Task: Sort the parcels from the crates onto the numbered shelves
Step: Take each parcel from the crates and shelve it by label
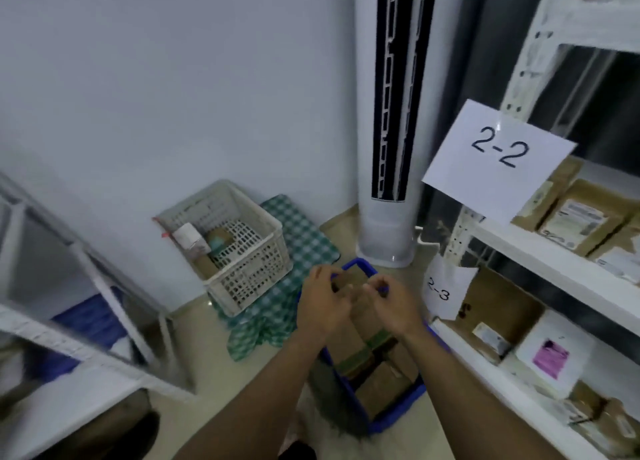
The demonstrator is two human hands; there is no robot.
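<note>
A blue crate (398, 414) stands on the floor below me, packed with brown cardboard parcels (377, 387), some taped green. My left hand (322, 303) and my right hand (391, 307) hover close together over the crate's far end, fingers loosely curled, and I see nothing held in either. A brown parcel (349, 281) shows between them. To the right is a white shelf rack (540, 255) with paper labels "2-2" (498, 151) and "2-3" (440, 289). Parcels (575, 224) lie on the 2-2 level and more parcels (550, 352) on the 2-3 level.
A white slotted basket (242, 251) with a few small packages sits on a green checked cloth (304, 237) by the wall. A tall white tower air conditioner (394, 113) stands in the corner. Another white rack (86, 348) is at my left.
</note>
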